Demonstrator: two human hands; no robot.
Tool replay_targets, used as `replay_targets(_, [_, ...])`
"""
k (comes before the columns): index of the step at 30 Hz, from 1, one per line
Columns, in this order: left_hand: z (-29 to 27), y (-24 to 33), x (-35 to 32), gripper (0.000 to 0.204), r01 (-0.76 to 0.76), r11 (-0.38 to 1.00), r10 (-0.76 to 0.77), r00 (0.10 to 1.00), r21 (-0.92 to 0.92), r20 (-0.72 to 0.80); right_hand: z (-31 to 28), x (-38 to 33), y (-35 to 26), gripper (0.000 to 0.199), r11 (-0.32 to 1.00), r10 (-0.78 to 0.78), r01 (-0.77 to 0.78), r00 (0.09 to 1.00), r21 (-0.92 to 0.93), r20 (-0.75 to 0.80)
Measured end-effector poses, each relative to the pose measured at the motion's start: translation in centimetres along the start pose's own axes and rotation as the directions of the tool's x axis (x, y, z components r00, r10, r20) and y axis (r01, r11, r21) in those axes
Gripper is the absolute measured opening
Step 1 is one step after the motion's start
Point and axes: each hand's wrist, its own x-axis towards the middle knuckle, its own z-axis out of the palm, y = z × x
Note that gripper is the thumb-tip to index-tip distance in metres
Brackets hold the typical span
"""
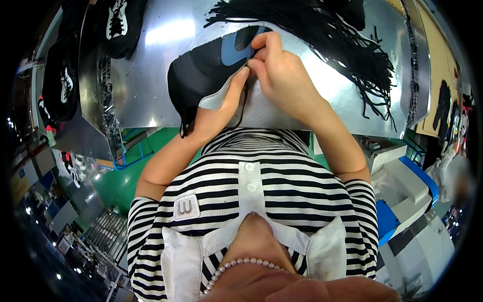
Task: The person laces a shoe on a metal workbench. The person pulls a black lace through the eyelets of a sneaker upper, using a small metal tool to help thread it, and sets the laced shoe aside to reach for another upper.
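A black shoe upper with a blue patch and a pale inner edge is held above the metal table. My left hand is closed on its near edge, thumb along the pale strip and the other fingers hidden beneath. At the upper's right end, my right hand is in a pinch, thumb and index finger against the edge; what lies between the fingertips is too small to make out. A thin black cord hangs below, beside my left hand. Another black loop dangles from the upper's left end.
A heap of black laces spreads over the metal table at the far right. Black shoe pieces with white lacing areas lie at the left, one beyond the raised table edge. A grey and blue machine stands right of me.
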Motion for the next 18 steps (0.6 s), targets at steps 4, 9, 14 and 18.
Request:
replay_targets(4, [-0.3, -1.4, -0.1, 0.026, 0.145, 0.981, -0.142, 0.989, -0.128, 0.030, -0.8, -0.3, 0.0, 0.028, 0.996, 0.031, -0.020, 0.992, -0.091, 0.120])
replay_targets(9, [-2.9, -3.5, 1.3, 0.038, 0.441, 0.806, -0.436, 0.894, -0.396, 0.108, -4.1, -0.8, 1.2, 0.039, 0.990, -0.021, 0.009, 0.996, -0.139, -0.085])
replay_targets(14, [-3.1, -2.0, 4.2, 0.029, 0.315, 0.867, -0.314, 0.947, -0.387, 0.067, -1.5, 1.4, 4.8, 0.046, 0.838, 0.330, -0.287, 0.944, 0.464, -0.013])
replay_targets(18, [-5.6, -4.3, 5.5, 0.037, 0.388, 0.905, -0.334, 0.903, -0.175, 0.270, -0.4, 3.1, 5.4, 0.040, 0.836, 0.388, -0.303, 0.916, 0.458, -0.103])
